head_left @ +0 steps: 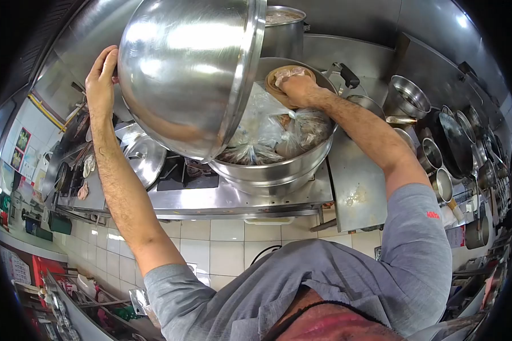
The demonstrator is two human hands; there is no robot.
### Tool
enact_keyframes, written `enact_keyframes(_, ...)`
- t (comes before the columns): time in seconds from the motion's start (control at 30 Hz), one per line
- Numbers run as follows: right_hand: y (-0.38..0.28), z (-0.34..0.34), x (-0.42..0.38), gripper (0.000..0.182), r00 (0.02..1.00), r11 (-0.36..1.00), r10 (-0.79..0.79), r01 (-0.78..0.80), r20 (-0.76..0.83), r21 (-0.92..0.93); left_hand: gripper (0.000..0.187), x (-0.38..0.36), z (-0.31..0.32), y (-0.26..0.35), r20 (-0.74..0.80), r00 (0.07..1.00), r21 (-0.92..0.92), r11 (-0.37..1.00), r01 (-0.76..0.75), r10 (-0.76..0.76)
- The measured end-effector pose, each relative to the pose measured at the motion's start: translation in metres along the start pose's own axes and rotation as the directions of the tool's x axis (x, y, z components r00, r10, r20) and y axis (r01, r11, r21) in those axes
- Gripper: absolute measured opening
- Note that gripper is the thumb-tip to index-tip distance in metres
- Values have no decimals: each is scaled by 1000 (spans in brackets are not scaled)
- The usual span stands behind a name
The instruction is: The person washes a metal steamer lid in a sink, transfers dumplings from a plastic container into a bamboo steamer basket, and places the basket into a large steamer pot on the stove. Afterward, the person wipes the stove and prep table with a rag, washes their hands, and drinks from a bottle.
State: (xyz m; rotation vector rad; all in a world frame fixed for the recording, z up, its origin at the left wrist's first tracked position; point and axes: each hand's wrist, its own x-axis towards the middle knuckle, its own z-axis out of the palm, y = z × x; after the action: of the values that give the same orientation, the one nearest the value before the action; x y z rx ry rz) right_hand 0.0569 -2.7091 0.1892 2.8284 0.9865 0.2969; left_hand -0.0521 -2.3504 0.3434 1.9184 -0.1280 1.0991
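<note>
My left hand is closed at the left side of a large domed steel lid, which is held tilted up on its edge. Part of the grip is hidden behind the dome. Below it stands a wide steel pot with several knotted clear plastic bags of food inside. My right hand reaches into the pot at the back right. Its fingers are closed at a round brown bowl with crumpled pinkish-white plastic in it. The fingertips are partly hidden.
A tall pot of liquid stands behind. On the stove to the left lies a flat steel lid. A black-handled pan sits behind the right arm, and several pots and pans crowd the right. A steel counter adjoins the stove.
</note>
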Motion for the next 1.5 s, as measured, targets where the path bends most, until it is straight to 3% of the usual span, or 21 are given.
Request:
enact_keyframes(0.63,-14,6,36,28,992,994,52,-62,116,86,37,1,-6,-6,23,1000,-22,1000,10,-9)
enact_keyframes(0.83,-11,17,51,27,993,990,57,-70,105,122,36,-5,-6,1,6,1000,3,1000,1,-1)
enact_keyframes(0.93,-10,18,52,27,998,983,51,-55,26,176,36,-4,-5,3,10,1000,-2,1000,7,-7)
enact_keyframes(1.1,-8,13,49,31,983,983,84,-109,165,149,36,-2,-6,-4,13,1000,-37,999,11,-10)
enact_keyframes(1.23,-13,4,44,31,982,982,63,-93,179,165,36,-3,-9,-3,10,1000,-11,1000,-2,2)
enact_keyframes(1.3,-13,-3,31,31,999,951,-46,45,-4,305,36,-5,-10,-2,4,1000,-14,1000,-1,1)
enact_keyframes(1.33,-9,5,34,31,999,952,-45,45,-6,304,36,-6,-12,-2,0,1000,-23,1000,11,-11)
enact_keyframes(1.4,-6,20,41,31,959,968,-204,228,-196,108,35,-6,-15,-4,-6,1000,-33,999,24,-24)
enact_keyframes(1.43,-6,22,40,31,959,968,-204,228,-194,107,34,-5,-17,-7,-2,999,-55,998,37,-38)
enact_keyframes(1.5,-9,27,35,21,958,908,-249,180,142,378,33,-6,-16,-8,12,999,-81,995,53,-52)
